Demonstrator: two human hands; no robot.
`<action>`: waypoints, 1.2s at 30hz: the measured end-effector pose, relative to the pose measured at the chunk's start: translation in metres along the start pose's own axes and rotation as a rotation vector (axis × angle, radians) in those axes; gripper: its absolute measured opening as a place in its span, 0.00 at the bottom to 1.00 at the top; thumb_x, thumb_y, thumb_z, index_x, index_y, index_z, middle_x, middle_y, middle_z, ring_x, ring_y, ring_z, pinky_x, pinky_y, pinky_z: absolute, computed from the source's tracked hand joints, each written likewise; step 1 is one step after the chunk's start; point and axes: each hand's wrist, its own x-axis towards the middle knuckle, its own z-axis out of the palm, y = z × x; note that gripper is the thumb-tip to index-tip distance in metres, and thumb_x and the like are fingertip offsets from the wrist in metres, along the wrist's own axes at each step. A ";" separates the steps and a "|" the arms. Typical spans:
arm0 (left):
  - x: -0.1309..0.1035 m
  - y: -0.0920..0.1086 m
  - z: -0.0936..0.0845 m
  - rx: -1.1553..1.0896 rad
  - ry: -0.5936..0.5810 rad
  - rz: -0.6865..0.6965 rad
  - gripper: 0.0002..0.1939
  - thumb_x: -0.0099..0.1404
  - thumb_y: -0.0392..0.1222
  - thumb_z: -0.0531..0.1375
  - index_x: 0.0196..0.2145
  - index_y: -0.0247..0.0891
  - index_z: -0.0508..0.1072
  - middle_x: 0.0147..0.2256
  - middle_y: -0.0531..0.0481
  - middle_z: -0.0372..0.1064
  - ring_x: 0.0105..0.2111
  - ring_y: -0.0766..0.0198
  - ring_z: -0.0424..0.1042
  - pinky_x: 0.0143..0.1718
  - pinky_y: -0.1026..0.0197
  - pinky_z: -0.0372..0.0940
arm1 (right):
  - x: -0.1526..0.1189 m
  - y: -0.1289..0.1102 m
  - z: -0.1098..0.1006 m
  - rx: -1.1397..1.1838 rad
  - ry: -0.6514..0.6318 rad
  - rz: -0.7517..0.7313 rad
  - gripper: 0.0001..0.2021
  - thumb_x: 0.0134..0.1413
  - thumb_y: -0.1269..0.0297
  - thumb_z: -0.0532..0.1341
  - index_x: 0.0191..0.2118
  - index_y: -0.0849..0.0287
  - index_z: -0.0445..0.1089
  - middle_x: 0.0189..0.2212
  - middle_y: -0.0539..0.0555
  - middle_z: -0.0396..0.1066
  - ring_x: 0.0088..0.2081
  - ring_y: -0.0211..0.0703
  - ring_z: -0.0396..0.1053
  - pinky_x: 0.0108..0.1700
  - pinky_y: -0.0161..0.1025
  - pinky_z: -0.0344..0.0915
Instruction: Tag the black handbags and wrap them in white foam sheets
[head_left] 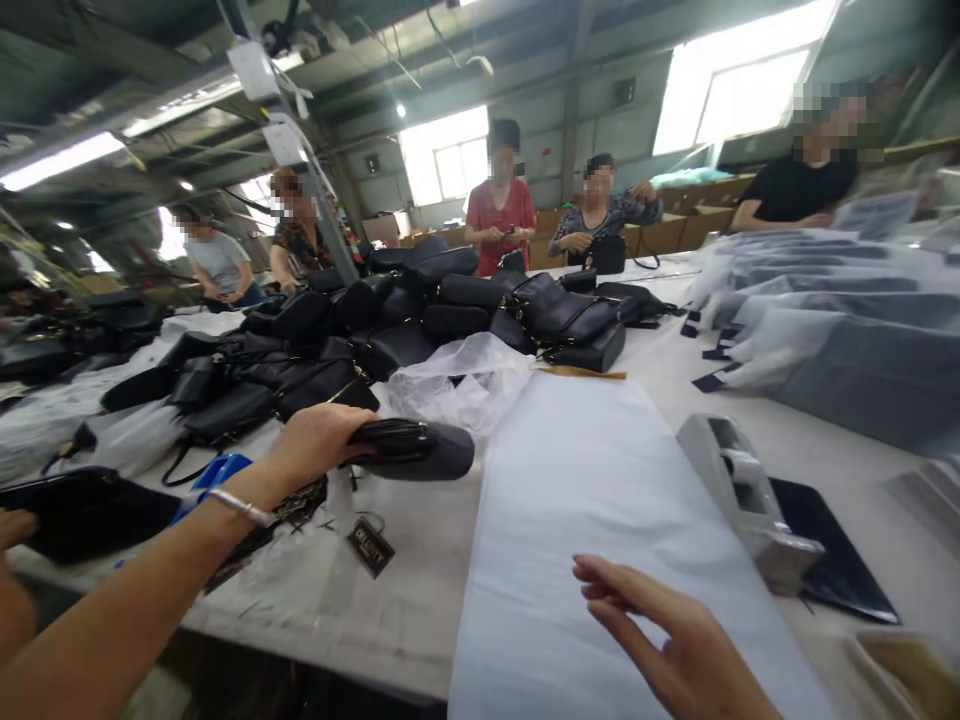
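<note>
My left hand grips one end of a black handbag, raised above the table. A dark hang tag with gold lettering is just below the bag; whether it is tied to it I cannot tell. Empty, with thumb and fingers apart, my right hand hovers at the near part of a stack of white plastic sheets or bags. Behind the held handbag lies a crumpled clear plastic bag.
Several black bags form a heap across the table. To the right are a grey tape dispenser, a dark flat panel and plastic-wrapped bags. A co-worker's hand touches a black bag at left. Several people stand beyond the table.
</note>
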 end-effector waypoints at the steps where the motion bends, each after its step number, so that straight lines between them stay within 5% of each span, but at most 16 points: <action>1: -0.006 0.016 -0.005 0.071 -0.018 0.075 0.14 0.57 0.49 0.67 0.42 0.47 0.79 0.38 0.49 0.79 0.40 0.49 0.78 0.46 0.53 0.68 | -0.001 -0.002 0.004 0.140 -0.002 0.072 0.21 0.55 0.49 0.66 0.54 0.45 0.74 0.47 0.56 0.77 0.44 0.54 0.77 0.46 0.47 0.77; 4: -0.032 0.079 -0.007 0.233 0.017 0.288 0.24 0.65 0.39 0.60 0.59 0.46 0.69 0.52 0.45 0.75 0.48 0.47 0.75 0.50 0.50 0.66 | 0.003 -0.015 0.012 0.627 -0.013 0.250 0.34 0.57 0.42 0.63 0.66 0.47 0.60 0.56 0.59 0.71 0.54 0.57 0.71 0.51 0.55 0.73; 7: -0.062 0.146 0.017 0.254 0.079 0.543 0.25 0.68 0.31 0.54 0.62 0.38 0.66 0.56 0.41 0.72 0.51 0.50 0.74 0.50 0.51 0.66 | 0.008 -0.027 0.011 1.040 0.006 0.331 0.38 0.58 0.36 0.58 0.69 0.44 0.52 0.59 0.59 0.68 0.56 0.57 0.70 0.54 0.58 0.69; 10: -0.091 0.194 0.057 0.160 0.128 0.719 0.21 0.72 0.32 0.52 0.60 0.36 0.67 0.56 0.42 0.72 0.51 0.53 0.74 0.47 0.53 0.68 | 0.006 -0.026 0.001 1.187 0.112 0.419 0.34 0.58 0.38 0.59 0.66 0.46 0.59 0.56 0.57 0.71 0.53 0.55 0.71 0.51 0.53 0.72; 13: -0.113 0.215 0.090 -0.035 0.090 0.860 0.18 0.73 0.34 0.52 0.58 0.40 0.69 0.57 0.47 0.71 0.55 0.60 0.71 0.57 0.54 0.64 | -0.004 -0.010 -0.009 1.143 0.255 0.535 0.31 0.56 0.46 0.66 0.63 0.47 0.63 0.53 0.54 0.74 0.50 0.51 0.74 0.44 0.44 0.74; 16: -0.128 0.212 0.107 -0.139 -0.007 0.855 0.26 0.68 0.41 0.61 0.62 0.48 0.63 0.65 0.49 0.60 0.64 0.55 0.59 0.67 0.43 0.51 | -0.013 0.006 -0.014 1.047 0.291 0.558 0.35 0.51 0.52 0.70 0.64 0.45 0.61 0.55 0.51 0.73 0.49 0.50 0.74 0.42 0.40 0.75; 19: -0.141 0.190 0.121 -0.217 -0.043 0.562 0.54 0.51 0.46 0.74 0.68 0.48 0.51 0.71 0.38 0.38 0.70 0.39 0.40 0.65 0.32 0.49 | -0.015 0.014 -0.013 0.976 0.316 0.516 0.36 0.49 0.56 0.72 0.64 0.47 0.62 0.56 0.50 0.71 0.53 0.48 0.72 0.49 0.39 0.73; 21: -0.147 0.171 0.135 -0.321 -0.046 0.351 0.64 0.48 0.42 0.75 0.71 0.46 0.40 0.71 0.33 0.34 0.70 0.39 0.40 0.64 0.35 0.53 | -0.014 0.017 -0.012 0.967 0.361 0.486 0.35 0.49 0.56 0.72 0.63 0.47 0.64 0.56 0.49 0.72 0.54 0.46 0.71 0.54 0.38 0.70; 24: -0.148 0.148 0.156 -0.435 -0.127 0.176 0.60 0.56 0.34 0.68 0.70 0.49 0.28 0.67 0.36 0.52 0.65 0.48 0.58 0.63 0.39 0.57 | -0.011 0.019 -0.009 0.959 0.408 0.457 0.34 0.48 0.56 0.72 0.62 0.47 0.66 0.54 0.48 0.73 0.54 0.46 0.71 0.58 0.39 0.67; 27: -0.136 0.138 0.163 -0.423 -0.217 0.106 0.53 0.59 0.31 0.61 0.70 0.52 0.34 0.53 0.48 0.73 0.54 0.55 0.72 0.63 0.40 0.56 | -0.005 0.018 -0.007 0.951 0.433 0.448 0.33 0.49 0.57 0.72 0.62 0.46 0.66 0.56 0.48 0.72 0.55 0.47 0.70 0.57 0.41 0.69; 30: -0.118 0.136 0.155 -0.290 -0.241 0.101 0.49 0.58 0.30 0.60 0.70 0.51 0.40 0.45 0.50 0.76 0.47 0.55 0.75 0.53 0.49 0.66 | 0.000 0.015 -0.004 0.953 0.453 0.430 0.34 0.50 0.58 0.71 0.63 0.45 0.64 0.59 0.48 0.69 0.57 0.47 0.68 0.55 0.41 0.70; 36: -0.087 0.132 0.139 0.022 -0.236 0.325 0.45 0.60 0.25 0.55 0.70 0.46 0.45 0.52 0.44 0.71 0.47 0.54 0.72 0.49 0.51 0.65 | 0.012 0.020 0.001 0.916 0.483 0.342 0.35 0.52 0.56 0.70 0.65 0.43 0.60 0.59 0.47 0.68 0.59 0.48 0.66 0.58 0.44 0.68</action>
